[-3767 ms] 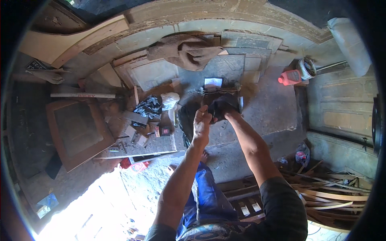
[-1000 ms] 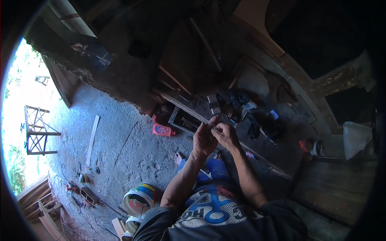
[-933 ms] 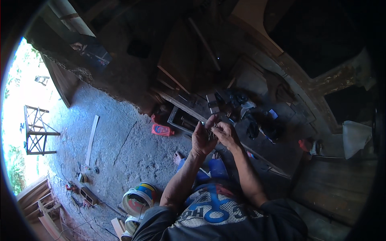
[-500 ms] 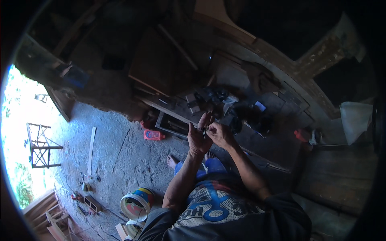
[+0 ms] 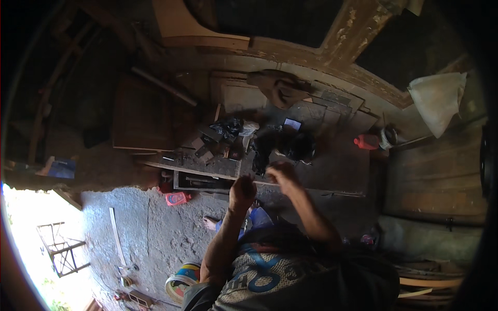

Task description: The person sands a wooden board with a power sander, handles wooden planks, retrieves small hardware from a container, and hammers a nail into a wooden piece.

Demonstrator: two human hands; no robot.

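My left hand (image 5: 243, 193) is closed into a fist just in front of the wooden workbench (image 5: 337, 171); whatever lies inside it is hidden. To its right, over the bench's front edge, my right hand (image 5: 281, 174) has its fingers curled and pressed together. Anything between those fingers is too small and dark to name. Past the right hand on the bench lies a heap of black plastic-like stuff (image 5: 298, 146). Small dark boxes (image 5: 204, 150) and a crumpled black bag (image 5: 227, 127) sit further left. Below the bench top, an open drawer (image 5: 203, 181) holds tools.
A red bottle (image 5: 178, 198) is on the concrete floor (image 5: 171, 233) left of my feet. Another red bottle (image 5: 367, 141) stands at the bench's right end. A paint bucket (image 5: 181, 282) is beside my left elbow. A light flat card (image 5: 292, 124) lies toward the back.
My left palm, earlier open with small metal pieces on it, has closed. My right hand has drawn away to the right. The view has swung right, toward the bench.
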